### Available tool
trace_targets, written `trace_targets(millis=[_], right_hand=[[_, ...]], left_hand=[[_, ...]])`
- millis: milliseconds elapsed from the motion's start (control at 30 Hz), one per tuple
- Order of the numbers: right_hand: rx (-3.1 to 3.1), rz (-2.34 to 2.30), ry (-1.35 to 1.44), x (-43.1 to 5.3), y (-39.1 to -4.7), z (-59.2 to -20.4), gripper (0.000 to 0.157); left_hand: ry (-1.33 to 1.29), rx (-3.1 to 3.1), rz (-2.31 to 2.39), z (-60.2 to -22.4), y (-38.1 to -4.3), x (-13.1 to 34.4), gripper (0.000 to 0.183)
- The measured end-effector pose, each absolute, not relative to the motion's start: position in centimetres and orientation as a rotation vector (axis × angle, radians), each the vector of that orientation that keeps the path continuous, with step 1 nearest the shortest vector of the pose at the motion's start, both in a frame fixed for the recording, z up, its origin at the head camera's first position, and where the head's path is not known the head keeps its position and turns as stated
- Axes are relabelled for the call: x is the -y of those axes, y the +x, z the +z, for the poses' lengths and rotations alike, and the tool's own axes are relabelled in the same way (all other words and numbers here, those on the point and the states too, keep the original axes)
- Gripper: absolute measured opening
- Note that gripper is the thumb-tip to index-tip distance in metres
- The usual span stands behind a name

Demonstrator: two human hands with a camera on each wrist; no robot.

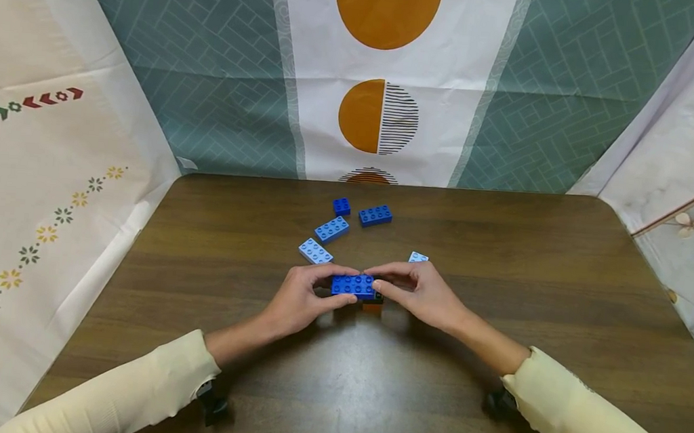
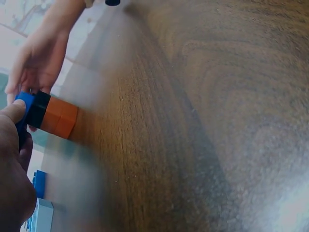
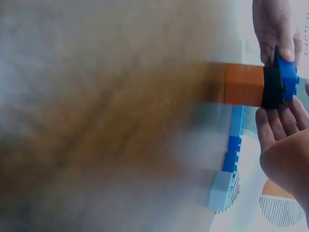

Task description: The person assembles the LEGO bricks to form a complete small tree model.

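A dark blue brick with two rows of studs (image 1: 352, 285) lies on top of a black piece (image 3: 272, 87), which sits on stacked orange bricks (image 3: 244, 84) standing on the table. The blue brick sticks out to the left past this stack. My left hand (image 1: 299, 299) pinches its left part, thumb at the near side and fingers at the far side. At the other end my right hand (image 1: 423, 295) holds the blue brick between thumb and fingers, its fingertips close by the black piece. Contact between the blue and black pieces is partly hidden by the hands.
Beyond the left hand lie a pale blue brick (image 1: 316, 251), a mid-blue brick (image 1: 331, 229), a small dark blue brick (image 1: 341, 206) and a longer blue brick (image 1: 375, 215). Another pale brick (image 1: 418, 257) shows partly behind the right hand. Fabric hangs at the wooden table's (image 1: 249, 215) back edge.
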State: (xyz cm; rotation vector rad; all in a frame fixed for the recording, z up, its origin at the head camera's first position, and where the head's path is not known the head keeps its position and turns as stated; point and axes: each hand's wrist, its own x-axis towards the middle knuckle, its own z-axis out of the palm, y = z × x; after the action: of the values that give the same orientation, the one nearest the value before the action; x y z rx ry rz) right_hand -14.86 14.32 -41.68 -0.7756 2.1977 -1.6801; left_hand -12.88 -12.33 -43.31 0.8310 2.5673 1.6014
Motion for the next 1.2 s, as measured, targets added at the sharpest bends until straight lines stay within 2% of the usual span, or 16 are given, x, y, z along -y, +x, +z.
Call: trace_targets(millis=[267, 533, 667, 900, 1200], right_hand=[[-2.232, -1.792, -0.764, -14.3, -18.3, -41.3, 0.041], [-2.300, -1.786, -0.608, -14.1, -22.2, -41.8, 0.074], [-2.377, -1.660, -0.560, -13.7, -23.8, -42.1, 0.084], [-2.437, -1.526, -0.503, -13.0, -26.0, -42.9, 0.089], [-2.459, -1.482, -0.442, -12.3, -27.7, -43.7, 0.084]], left_hand=[[0.814, -2.583, 1.569, -43.2, -12.9, 12.4, 0.036], [0.798, -2.576, 1.557, -43.0, -12.9, 12.4, 0.036], [0.795, -2.572, 1.554, -42.9, -12.9, 12.4, 0.036], [0.787, -2.574, 1.549, -43.0, -12.9, 12.4, 0.036], [0.772, -2.575, 1.540, -42.8, -12.8, 12.4, 0.036]])
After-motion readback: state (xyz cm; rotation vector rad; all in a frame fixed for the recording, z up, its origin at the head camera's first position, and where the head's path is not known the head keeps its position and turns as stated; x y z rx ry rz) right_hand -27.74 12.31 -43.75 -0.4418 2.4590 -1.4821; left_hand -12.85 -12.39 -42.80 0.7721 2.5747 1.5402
